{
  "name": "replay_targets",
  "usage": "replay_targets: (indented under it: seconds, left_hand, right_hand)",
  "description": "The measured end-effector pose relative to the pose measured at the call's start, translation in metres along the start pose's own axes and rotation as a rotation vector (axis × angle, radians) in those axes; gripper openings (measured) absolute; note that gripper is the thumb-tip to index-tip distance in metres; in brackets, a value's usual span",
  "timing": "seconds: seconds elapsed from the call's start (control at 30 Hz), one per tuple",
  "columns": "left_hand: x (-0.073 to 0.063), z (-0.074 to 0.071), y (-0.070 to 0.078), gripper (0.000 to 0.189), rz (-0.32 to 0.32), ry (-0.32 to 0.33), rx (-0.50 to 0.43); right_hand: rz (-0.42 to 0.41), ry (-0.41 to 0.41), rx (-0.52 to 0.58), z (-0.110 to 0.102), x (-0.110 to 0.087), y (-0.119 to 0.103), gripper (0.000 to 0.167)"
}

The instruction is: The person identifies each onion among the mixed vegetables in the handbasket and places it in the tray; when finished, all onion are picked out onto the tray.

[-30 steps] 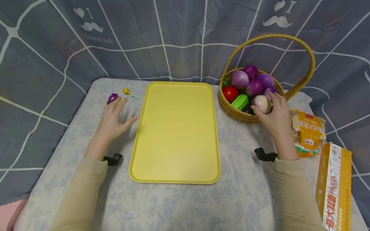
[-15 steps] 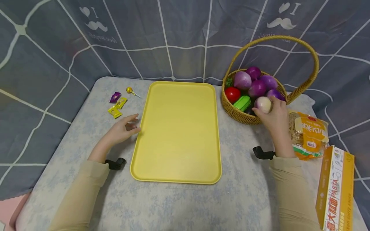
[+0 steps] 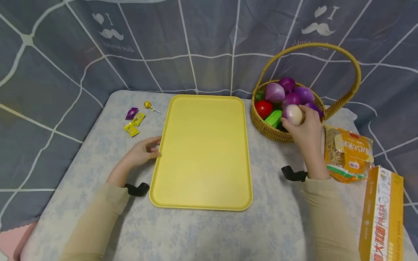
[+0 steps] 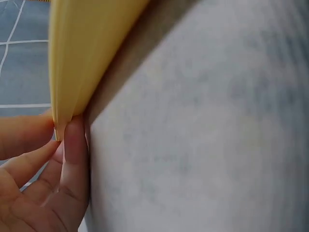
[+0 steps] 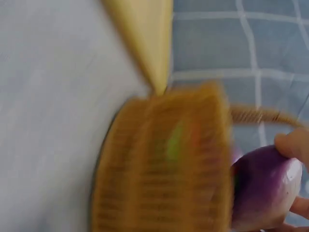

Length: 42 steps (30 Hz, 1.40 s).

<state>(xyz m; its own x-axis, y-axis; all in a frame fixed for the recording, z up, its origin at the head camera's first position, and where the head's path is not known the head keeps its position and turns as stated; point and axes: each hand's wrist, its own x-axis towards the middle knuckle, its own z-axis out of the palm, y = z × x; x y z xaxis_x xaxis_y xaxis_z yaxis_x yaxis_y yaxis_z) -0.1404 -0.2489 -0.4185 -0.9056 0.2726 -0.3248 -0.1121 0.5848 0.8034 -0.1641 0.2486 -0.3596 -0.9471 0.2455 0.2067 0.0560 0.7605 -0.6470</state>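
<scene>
My left hand (image 3: 142, 152) pinches the left rim of a yellow tray (image 3: 200, 152), thumb on one side and fingers on the other in the left wrist view. My right hand (image 3: 307, 128) grips a purple-and-white onion (image 3: 292, 115) just above the front right of a wicker basket (image 3: 272, 135). In the right wrist view the onion (image 5: 268, 188) shows beside the blurred basket wall. Within the basket lie several purple onions (image 3: 275, 92), a red tomato (image 3: 263, 109) and a green vegetable (image 3: 273, 118). Part of its contents is hidden by my right hand.
Wrapped candies (image 3: 132, 129) and a lollipop (image 3: 149, 105) lie at the back left. A bag of noodles (image 3: 347, 154) and a pasta box (image 3: 381, 214) are on the right. The basket's tall handle (image 3: 357, 74) arches upward; a grey curtain (image 3: 209, 32) hangs behind.
My left hand has come down from near the candies to the tray's left rim and taken hold of it. The right hand has lifted the onion slightly, up and to the left.
</scene>
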Motion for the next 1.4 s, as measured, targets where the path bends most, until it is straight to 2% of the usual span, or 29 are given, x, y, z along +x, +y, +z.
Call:
replay_targets:
  seconds: [0.1,0.2,0.3,0.43,0.67,0.83,0.97,1.07,1.17,1.27,1.4]
  left_hand:
    - [0.0,0.004,0.003,0.068,-0.006,0.0,-0.047]
    - [0.0,0.007,0.004,0.068,-0.004,-0.005,-0.073]
    - [0.002,0.011,0.004,0.068,-0.004,0.004,-0.073]
    - [0.004,0.017,0.006,0.067,-0.008,0.016,-0.071]
    - [0.007,0.025,0.009,0.066,-0.013,0.02,-0.07]
    - [0.006,0.026,0.01,0.067,-0.03,0.013,-0.036]
    - [0.004,0.027,0.009,0.066,-0.021,-0.005,-0.033]
    - [0.003,0.028,0.006,0.066,-0.02,-0.014,-0.044]
    - [0.003,0.028,0.004,0.066,-0.018,-0.02,-0.058]
    - [0.003,0.026,0.005,0.066,-0.011,-0.028,-0.071]
    - [0.005,0.024,0.008,0.067,-0.015,-0.033,-0.065]
  right_hand:
    - [-0.058,-0.01,0.11,0.012,0.0,-0.021,0.067]
    - [-0.106,-0.064,0.2,0.032,0.0,-0.044,0.066]
    - [-0.155,-0.152,0.278,0.058,0.002,-0.067,0.064]
    - [-0.219,-0.29,0.322,0.096,0.003,-0.095,0.064]
    - [-0.277,-0.479,0.287,0.158,0.007,-0.128,0.066]
    - [-0.295,-0.522,0.234,0.195,0.008,-0.141,0.066]
    - [-0.346,-0.533,0.186,0.215,0.006,-0.147,0.068]
    - [-0.38,-0.549,0.171,0.221,0.003,-0.148,0.075]
    - [-0.387,-0.565,0.181,0.216,-0.001,-0.148,0.08]
    - [-0.38,-0.546,0.193,0.2,-0.003,-0.147,0.075]
    - [-0.35,-0.48,0.231,0.164,-0.002,-0.137,0.055]
